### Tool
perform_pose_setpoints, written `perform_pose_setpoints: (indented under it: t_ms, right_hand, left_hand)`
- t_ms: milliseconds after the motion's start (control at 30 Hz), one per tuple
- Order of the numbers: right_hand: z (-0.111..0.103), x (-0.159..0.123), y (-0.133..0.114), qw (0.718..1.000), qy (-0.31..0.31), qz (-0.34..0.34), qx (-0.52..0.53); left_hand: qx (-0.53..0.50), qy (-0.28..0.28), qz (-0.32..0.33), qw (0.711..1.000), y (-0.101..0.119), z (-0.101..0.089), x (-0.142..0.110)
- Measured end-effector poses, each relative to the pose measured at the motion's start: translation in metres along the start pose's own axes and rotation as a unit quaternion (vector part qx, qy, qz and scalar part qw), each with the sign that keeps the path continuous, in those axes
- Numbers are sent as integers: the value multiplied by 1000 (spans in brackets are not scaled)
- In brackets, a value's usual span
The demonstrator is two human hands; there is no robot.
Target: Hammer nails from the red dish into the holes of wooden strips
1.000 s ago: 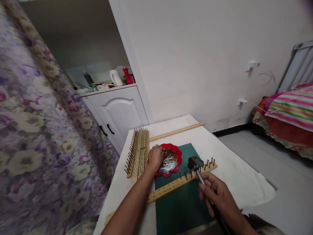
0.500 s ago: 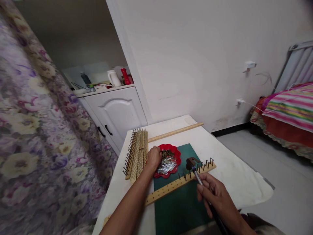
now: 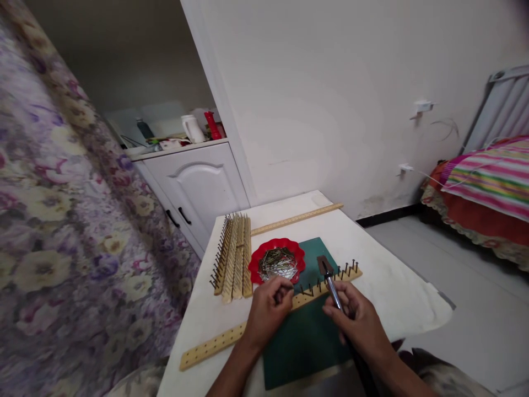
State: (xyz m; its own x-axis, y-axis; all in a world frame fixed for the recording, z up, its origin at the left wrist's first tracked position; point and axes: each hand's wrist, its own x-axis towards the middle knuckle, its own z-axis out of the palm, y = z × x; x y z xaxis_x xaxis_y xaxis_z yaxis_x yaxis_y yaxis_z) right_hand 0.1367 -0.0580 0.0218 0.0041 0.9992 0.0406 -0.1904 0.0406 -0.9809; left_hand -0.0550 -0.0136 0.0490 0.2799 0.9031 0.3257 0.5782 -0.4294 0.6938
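My right hand (image 3: pixel 357 320) is wrapped round the shaft of a hammer (image 3: pixel 334 291), its claw head raised over the right part of a drilled wooden strip (image 3: pixel 215 345). Dark nails (image 3: pixel 319 285) stand in that strip's right half, some tilted; bare holes show toward its left end. Over the strip's middle is my left hand (image 3: pixel 270 309), fingers curled in a pinch; what they hold, if anything, is too small to make out. Just beyond it sits a red scalloped bowl (image 3: pixel 255 259) full of loose nails (image 3: pixel 278 263). A green mat (image 3: pixel 306 353) lies under part of the strip.
Several nail-studded wooden strips (image 3: pixel 235 259) lie side by side at the left of the white table (image 3: pixel 392 309). Another drilled strip (image 3: pixel 297 219) lies at the back. A white cabinet (image 3: pixel 202 187), a floral curtain (image 3: pixel 61 220) and a bed (image 3: pixel 487 187) surround the table.
My left hand has moved from the red bowl's left rim back toward me, over the strip. The bowl now sits slightly further left. My right hand still holds the hammer, in nearly the same place.
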Motion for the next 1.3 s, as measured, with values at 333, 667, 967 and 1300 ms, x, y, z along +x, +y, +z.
perform_pose_setpoints:
  t_ms: [333,667,967,1300]
  right_hand:
    - [5,-2,7,1000,-2,-9,-23]
    - [12,-3,8,999,-25,17,18]
    - [15,-6,9,999,-42,21,-9]
    - [0,-2,5,1000,21,-5,-18]
  left_hand:
    - [-81,-40,-7,996,24,18,-15]
    - [-322,-3,-146,935,14,49,-33]
    - [-371,17,-144,917,1,55,-42]
    - [-117,106,-66,985,-24,51,-16]
